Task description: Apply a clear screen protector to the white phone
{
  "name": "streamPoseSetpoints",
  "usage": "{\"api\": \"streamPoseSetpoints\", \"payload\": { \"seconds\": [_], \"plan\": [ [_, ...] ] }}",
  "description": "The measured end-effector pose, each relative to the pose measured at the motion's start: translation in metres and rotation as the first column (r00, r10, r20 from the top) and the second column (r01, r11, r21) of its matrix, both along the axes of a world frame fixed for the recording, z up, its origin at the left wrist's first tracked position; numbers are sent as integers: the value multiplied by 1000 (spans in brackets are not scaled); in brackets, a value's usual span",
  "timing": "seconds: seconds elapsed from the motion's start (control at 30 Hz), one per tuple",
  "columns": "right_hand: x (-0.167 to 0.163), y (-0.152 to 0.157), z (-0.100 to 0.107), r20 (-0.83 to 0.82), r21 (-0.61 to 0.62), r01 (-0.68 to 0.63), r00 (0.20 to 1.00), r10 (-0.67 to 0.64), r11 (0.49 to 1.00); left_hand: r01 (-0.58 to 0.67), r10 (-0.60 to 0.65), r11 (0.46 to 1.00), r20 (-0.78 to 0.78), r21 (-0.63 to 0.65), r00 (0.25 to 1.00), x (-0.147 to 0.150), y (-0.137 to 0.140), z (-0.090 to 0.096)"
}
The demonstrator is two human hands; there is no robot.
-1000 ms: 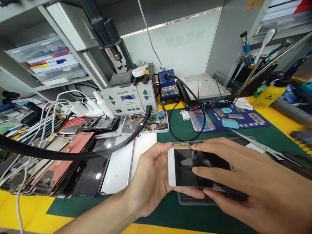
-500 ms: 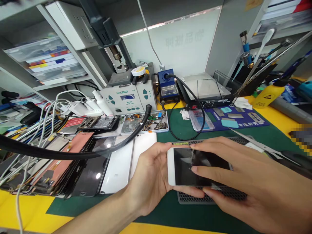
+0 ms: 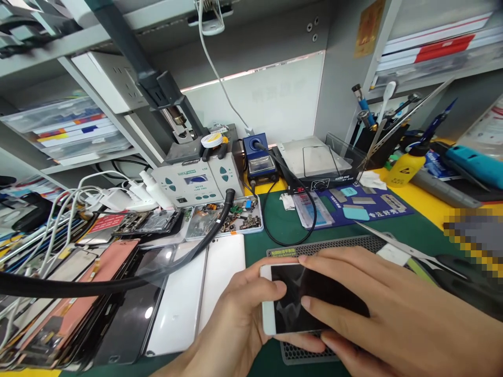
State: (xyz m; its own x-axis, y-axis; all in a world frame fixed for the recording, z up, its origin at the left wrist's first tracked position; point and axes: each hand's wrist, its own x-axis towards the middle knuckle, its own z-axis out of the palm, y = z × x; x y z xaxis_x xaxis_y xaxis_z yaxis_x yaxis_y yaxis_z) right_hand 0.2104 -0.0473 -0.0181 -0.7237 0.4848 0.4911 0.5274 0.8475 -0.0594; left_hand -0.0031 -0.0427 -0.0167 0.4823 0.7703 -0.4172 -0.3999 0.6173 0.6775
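A white-framed smartphone point(image 3: 285, 317) lies level across my hands, its dark screen facing up. My left hand point(image 3: 236, 319) grips its left end, with the thumb pressed on the screen and the fingers underneath. From the right, my right hand point(image 3: 389, 309) covers much of the phone: one fingertip rests on the screen, another is at the far edge, and the thumb is at the near edge. Beneath the phone is a grey honeycomb pad point(image 3: 302, 356). Scissors point(image 3: 412, 248) lie beyond my right hand, partly hidden by it.
On the left lie phone parts and a white tablet-like panel point(image 3: 223, 262). A black hose point(image 3: 118, 287) crosses over them. Behind stand a grey rework station point(image 3: 196, 180), a parts tray point(image 3: 257, 228) and a flat heating plate point(image 3: 310, 157). A yellow bottle point(image 3: 406, 167) stands at right.
My left thumb has moved from the phone's far edge onto its screen. My right fingers sit slightly further left on the phone. The camera has tilted up, so the bench appears lower.
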Motion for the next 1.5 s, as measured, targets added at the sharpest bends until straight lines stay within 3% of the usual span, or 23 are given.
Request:
{"api": "streamPoseSetpoints", "payload": {
  "seconds": [0.23,0.4,0.63,0.93,1.27,1.5],
  "plan": [
    [-6,-3,-5,-1,94,95,995,-96,991,8,-7,1000,-17,14,1000,2,-1,0],
    [-5,-3,-5,21,115,74,997,-77,991,-5,5,1000,-36,6,999,3,-2,2],
    [-3,-3,0,45,74,74,996,-78,994,-7,8,1000,-53,15,999,2,-1,2],
    [15,-1,13,98,-111,93,992,-82,989,-29,27,999,-81,-24,996,1,3,3],
    [44,-2,0,60,-83,86,995,-82,993,-15,14,1000,-140,-8,990,-2,6,7],
    [53,-4,-5,46,-54,100,994,-98,993,-50,47,999,-141,-18,989,-4,8,-1]
  ]
}}
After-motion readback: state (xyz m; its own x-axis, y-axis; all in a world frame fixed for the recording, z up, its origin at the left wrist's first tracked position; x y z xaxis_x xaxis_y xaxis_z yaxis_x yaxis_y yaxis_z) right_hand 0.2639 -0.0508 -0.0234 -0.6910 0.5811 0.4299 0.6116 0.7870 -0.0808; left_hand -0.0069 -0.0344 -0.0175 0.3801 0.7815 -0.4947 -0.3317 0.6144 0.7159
